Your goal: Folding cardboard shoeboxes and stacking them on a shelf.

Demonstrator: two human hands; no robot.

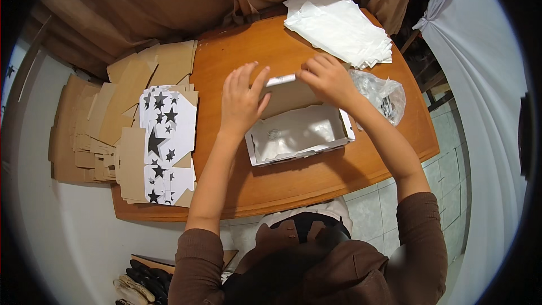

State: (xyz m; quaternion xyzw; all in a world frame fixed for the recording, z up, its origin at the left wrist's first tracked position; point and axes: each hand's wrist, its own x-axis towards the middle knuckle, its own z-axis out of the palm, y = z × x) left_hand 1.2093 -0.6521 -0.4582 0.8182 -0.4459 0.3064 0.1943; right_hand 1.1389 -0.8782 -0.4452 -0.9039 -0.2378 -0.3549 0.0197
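Note:
A small cardboard box (302,151) stands on the table in front of me, its lid (291,97) raised at the back. White tissue paper (293,130) lines the inside, with shiny pale patches on it that I cannot make out. My left hand (244,99) is beside the lid's upper left corner, fingers spread and thumb near the edge. At the upper right corner, my right hand (327,79) has its fingers bent over the lid's edge, gripping it.
Flat cardboard blanks (135,96) are piled at the left, with white star-printed pieces (169,141) on top. A stack of white paper sheets (339,25) lies at the far right of the wooden table (226,197). Close to my right forearm sits a clear plastic bag (384,95).

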